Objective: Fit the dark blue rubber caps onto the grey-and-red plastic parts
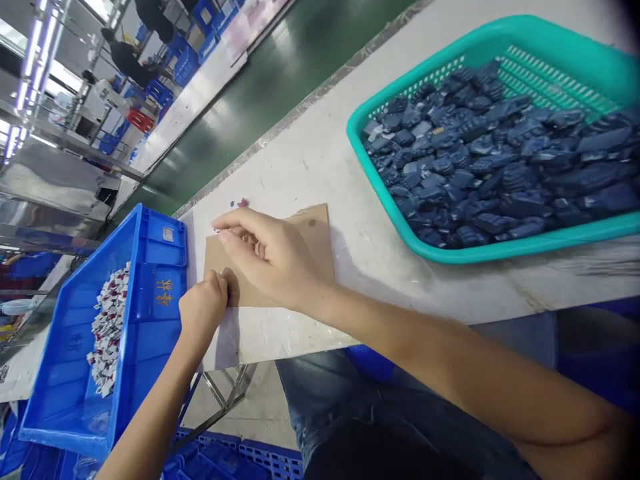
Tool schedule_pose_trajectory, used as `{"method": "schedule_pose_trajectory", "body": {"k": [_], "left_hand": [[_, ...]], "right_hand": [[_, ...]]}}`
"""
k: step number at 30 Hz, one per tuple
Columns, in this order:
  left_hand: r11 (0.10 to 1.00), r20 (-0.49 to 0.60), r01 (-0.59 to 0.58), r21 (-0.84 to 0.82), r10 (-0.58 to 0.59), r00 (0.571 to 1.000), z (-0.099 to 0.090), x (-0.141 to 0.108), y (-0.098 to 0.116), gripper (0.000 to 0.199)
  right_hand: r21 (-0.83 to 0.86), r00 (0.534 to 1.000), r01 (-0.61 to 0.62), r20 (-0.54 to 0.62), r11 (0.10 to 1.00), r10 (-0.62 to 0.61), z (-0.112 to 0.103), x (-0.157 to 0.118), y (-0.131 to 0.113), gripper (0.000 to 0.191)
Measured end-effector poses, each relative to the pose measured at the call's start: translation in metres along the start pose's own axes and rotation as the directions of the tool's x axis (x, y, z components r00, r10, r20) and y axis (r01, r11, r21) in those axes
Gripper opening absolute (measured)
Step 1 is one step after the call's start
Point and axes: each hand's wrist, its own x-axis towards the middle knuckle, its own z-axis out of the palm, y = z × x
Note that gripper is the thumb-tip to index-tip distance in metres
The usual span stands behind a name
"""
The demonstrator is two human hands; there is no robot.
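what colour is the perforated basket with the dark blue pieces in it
Teal green, seen best in the head view.

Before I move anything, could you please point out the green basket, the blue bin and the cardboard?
Green basket [470, 254]: head view, on its near rim.
Blue bin [155, 340]: head view, on its outer side wall.
Cardboard [320, 237]: head view, on its bare right part.

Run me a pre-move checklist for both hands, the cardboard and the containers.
1. Cardboard on the table, beneath the hands: ok.
2. Teal basket stocked with dark blue parts: ok.
3. Blue bin stocked with small pieces: ok.
4. Table free of loose bits: not ok, some lie beyond the cardboard.
5. Right hand empty: cannot tell, fingers curled.
6. Left hand empty: cannot tell, fingers closed.
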Motion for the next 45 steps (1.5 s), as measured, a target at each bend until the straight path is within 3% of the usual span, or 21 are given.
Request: {"method": "schedule_pose_trajectory", "body": {"k": [7, 10, 13, 16, 20, 23, 25, 27, 30, 35, 37, 41, 45], "left_hand": [[0.994, 0.010, 0.008, -0.110, -0.007, 1.000, -0.008, -0.003, 0.004, 0.038], [0.965, 0.000, 0.006, -0.264, -0.006, 1.000, -0.006, -0.003, -0.002, 0.033], [0.871, 0.013, 0.022, -0.491, -0.019, 1.000, -0.002, -0.009, -0.012, 0.025], [0.652, 0.028, 0.028, -0.758, -0.010, 1.000, 0.003, -0.024, -0.020, 0.019], [0.168, 0.028, 0.015, -0.986, 0.080, 0.996, 0.009, -0.050, -0.018, 0.021], [-0.176, 0.013, 0.030, -0.984, 0.097, 0.995, 0.011, -0.064, -0.009, 0.026], [-0.360, -0.011, 0.009, -0.933, 0.052, 0.999, 0.013, -0.068, -0.001, 0.025], [-0.503, -0.037, -0.041, -0.864, -0.019, 0.999, 0.015, -0.068, 0.007, 0.023], [-0.639, -0.074, -0.127, -0.759, -0.109, 0.991, 0.017, -0.066, 0.018, 0.023], [-0.750, -0.107, -0.251, -0.612, -0.236, 0.966, 0.013, -0.062, 0.027, 0.020], [-0.760, -0.115, -0.302, -0.575, -0.291, 0.950, 0.011, -0.062, 0.029, 0.022], [-0.683, -0.169, -0.344, -0.644, -0.311, 0.935, 0.010, -0.065, 0.034, 0.023], [-0.555, -0.247, -0.400, -0.730, -0.331, 0.911, 0.011, -0.066, 0.035, 0.019]], "right_hand": [[-0.106, 0.993, -0.051, 0.097, 0.993, 0.061, -0.003, 0.002, 0.004, 0.016], [-0.160, 0.991, -0.060, 0.107, 0.985, 0.077, -0.003, 0.004, 0.010, 0.016], [-0.204, 0.993, -0.063, 0.089, 0.977, 0.082, -0.004, 0.006, 0.016, 0.018], [-0.230, 0.996, -0.034, 0.070, 0.972, 0.051, -0.006, 0.007, 0.019, 0.019], [-0.336, 0.991, -0.006, 0.123, 0.942, 0.050, -0.005, 0.003, 0.014, 0.020], [-0.377, 0.976, 0.051, 0.213, 0.925, 0.033, 0.001, -0.003, 0.007, 0.016], [-0.367, 0.958, 0.101, 0.285, 0.925, 0.009, 0.005, -0.008, 0.006, 0.013], [-0.347, 0.934, 0.144, 0.356, 0.927, -0.012, 0.008, -0.012, 0.006, 0.012], [-0.298, 0.887, 0.187, 0.460, 0.936, -0.031, 0.011, -0.014, 0.007, 0.011], [-0.218, 0.882, -0.039, 0.452, 0.975, 0.136, 0.011, -0.011, 0.005, 0.021], [-0.176, 0.858, -0.119, 0.476, 0.977, 0.191, 0.013, -0.012, 0.004, 0.020], [-0.054, 0.754, -0.255, 0.614, 0.965, 0.233, 0.019, -0.016, 0.003, 0.024], [0.044, 0.682, -0.399, 0.682, 0.916, 0.264, 0.021, -0.020, 0.004, 0.029]]}}
